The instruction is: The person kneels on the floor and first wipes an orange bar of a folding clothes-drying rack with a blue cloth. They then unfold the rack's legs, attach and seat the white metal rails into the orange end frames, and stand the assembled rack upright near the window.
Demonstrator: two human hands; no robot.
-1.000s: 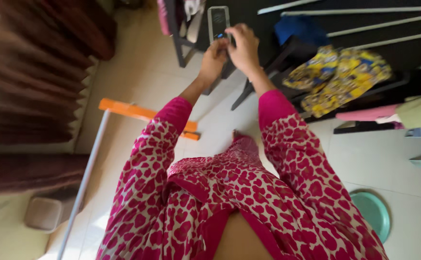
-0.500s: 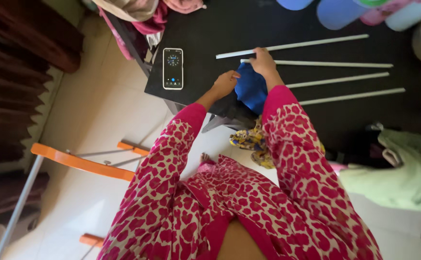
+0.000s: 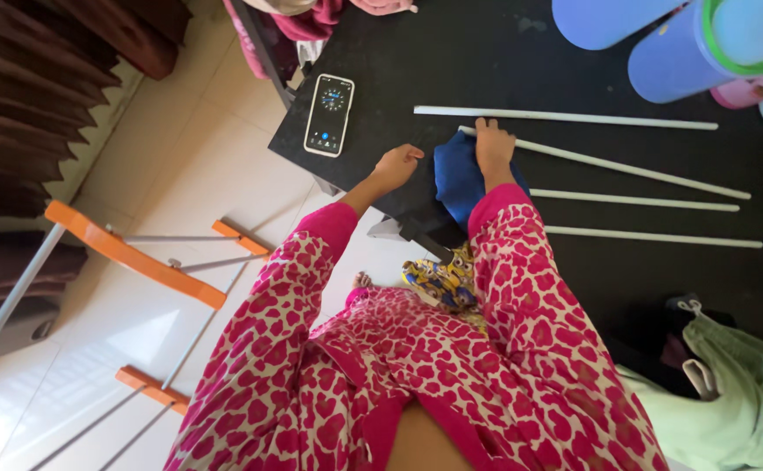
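Head view: both hands at a blue cloth on a black desk

Right hand (image 3: 494, 144) lies palm-down, fingers together, on the far end of the blue cloth (image 3: 461, 179); fingertips touch the near end of a thin white rod (image 3: 608, 160). No pinch seen; the hand presses flat.

Left hand (image 3: 396, 165) rests loosely curled on the desk (image 3: 399, 78), just beside the cloth's left edge. Whether it grips the cloth: cannot tell.

Cloth sits at the desk's near edge, bunched, long axis running from the person outward across the desk.

Four white rods lie on the desk right of the cloth, long axes running left to right. The touched rod slants, its left end under the fingertips, its right end nearer the person. The other three lie roughly parallel.

Smartphone (image 3: 329, 114), screen lit, lies flat near the left desk corner, long axis pointing away from the person, well apart from both hands.
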